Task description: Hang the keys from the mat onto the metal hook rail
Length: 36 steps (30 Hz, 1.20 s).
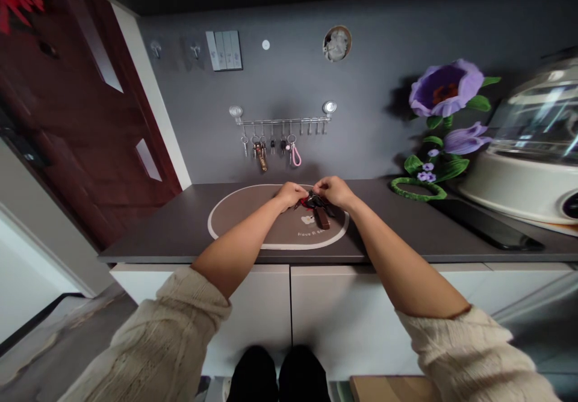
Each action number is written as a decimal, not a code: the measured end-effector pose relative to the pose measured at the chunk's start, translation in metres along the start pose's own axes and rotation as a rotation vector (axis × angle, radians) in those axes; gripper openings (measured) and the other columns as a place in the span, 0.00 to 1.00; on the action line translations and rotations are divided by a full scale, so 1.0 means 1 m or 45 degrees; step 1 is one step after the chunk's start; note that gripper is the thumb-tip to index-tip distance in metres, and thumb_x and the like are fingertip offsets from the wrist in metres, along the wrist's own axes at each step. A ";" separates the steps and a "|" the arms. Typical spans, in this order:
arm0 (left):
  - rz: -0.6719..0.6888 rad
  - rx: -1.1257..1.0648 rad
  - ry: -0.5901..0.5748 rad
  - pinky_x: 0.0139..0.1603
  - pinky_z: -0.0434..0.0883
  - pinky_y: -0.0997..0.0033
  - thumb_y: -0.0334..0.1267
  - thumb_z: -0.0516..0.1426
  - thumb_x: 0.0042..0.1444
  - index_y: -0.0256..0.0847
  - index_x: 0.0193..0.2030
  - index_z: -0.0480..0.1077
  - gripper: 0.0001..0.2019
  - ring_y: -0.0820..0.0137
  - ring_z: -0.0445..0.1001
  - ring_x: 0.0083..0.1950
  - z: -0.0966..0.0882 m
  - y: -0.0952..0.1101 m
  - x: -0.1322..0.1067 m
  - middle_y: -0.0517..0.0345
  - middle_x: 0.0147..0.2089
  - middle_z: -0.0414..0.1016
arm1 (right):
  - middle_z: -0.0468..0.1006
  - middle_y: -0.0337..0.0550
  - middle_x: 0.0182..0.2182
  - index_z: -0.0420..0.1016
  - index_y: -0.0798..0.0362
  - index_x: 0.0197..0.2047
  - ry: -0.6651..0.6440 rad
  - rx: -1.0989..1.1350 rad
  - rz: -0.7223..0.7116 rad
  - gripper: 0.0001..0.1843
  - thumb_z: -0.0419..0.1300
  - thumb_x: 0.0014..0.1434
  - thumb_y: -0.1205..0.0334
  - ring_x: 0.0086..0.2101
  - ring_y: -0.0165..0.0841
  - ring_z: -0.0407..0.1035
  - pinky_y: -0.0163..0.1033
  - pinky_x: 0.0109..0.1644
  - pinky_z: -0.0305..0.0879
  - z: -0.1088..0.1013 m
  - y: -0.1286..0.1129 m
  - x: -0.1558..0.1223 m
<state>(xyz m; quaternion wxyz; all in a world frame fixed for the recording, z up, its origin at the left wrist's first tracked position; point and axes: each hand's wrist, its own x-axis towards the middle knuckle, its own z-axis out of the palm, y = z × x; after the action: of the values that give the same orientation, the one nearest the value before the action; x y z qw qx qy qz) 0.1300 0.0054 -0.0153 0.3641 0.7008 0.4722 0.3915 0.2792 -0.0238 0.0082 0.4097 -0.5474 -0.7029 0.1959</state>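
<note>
Both hands meet over a bunch of keys (312, 201) with a red piece and a brown fob (322, 218), resting on an oval brown mat (235, 215) with a pale rim. My left hand (291, 195) pinches at the bunch's left side, fingers closed. From the right, my right hand (334, 191) has its thumb and fingers pinched at the top of the bunch. The exact parts between the fingertips are too small to make out.
On the wall, a hook rail (284, 121) carries several keys, one with a pink strap (296, 155). Purple artificial flowers (447, 89), a black phone (492, 224) and a white appliance with a clear lid (519, 167) stand or lie at right. The counter's front edge (180, 259) runs below my forearms.
</note>
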 end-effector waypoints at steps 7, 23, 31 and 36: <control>-0.014 -0.250 0.064 0.29 0.62 0.76 0.28 0.56 0.44 0.32 0.24 0.71 0.03 0.80 0.62 0.21 -0.005 0.002 0.000 0.60 0.20 0.69 | 0.69 0.36 0.17 0.73 0.56 0.23 0.005 -0.056 -0.013 0.05 0.56 0.42 0.67 0.19 0.23 0.57 0.30 0.25 0.53 0.001 0.000 0.000; -0.184 -0.616 0.024 0.41 0.67 0.70 0.31 0.56 0.48 0.36 0.29 0.69 0.02 0.79 0.69 0.27 -0.026 0.009 -0.003 0.59 0.26 0.72 | 0.65 0.35 0.14 0.71 0.56 0.23 -0.001 0.075 0.037 0.05 0.57 0.43 0.64 0.17 0.22 0.54 0.30 0.23 0.52 0.003 -0.007 -0.005; -0.163 -0.831 -0.023 0.43 0.69 0.64 0.30 0.56 0.48 0.34 0.31 0.67 0.02 0.75 0.73 0.31 -0.030 0.018 -0.008 0.54 0.31 0.73 | 0.69 0.37 0.17 0.71 0.56 0.25 0.020 0.135 -0.040 0.07 0.57 0.45 0.61 0.18 0.22 0.57 0.30 0.23 0.54 0.006 -0.009 -0.004; -0.148 -0.881 -0.026 0.44 0.68 0.64 0.30 0.55 0.49 0.34 0.31 0.66 0.02 0.74 0.73 0.32 -0.032 0.023 -0.009 0.52 0.32 0.73 | 0.70 0.37 0.18 0.72 0.56 0.27 -0.001 0.184 -0.047 0.10 0.57 0.46 0.59 0.19 0.23 0.58 0.30 0.24 0.55 0.007 -0.011 -0.002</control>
<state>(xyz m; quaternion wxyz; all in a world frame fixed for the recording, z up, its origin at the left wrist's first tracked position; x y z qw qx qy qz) 0.1078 -0.0048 0.0170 0.6064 0.5117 0.3471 0.5000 0.2668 -0.0284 0.0113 0.4515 -0.5034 -0.6970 0.2387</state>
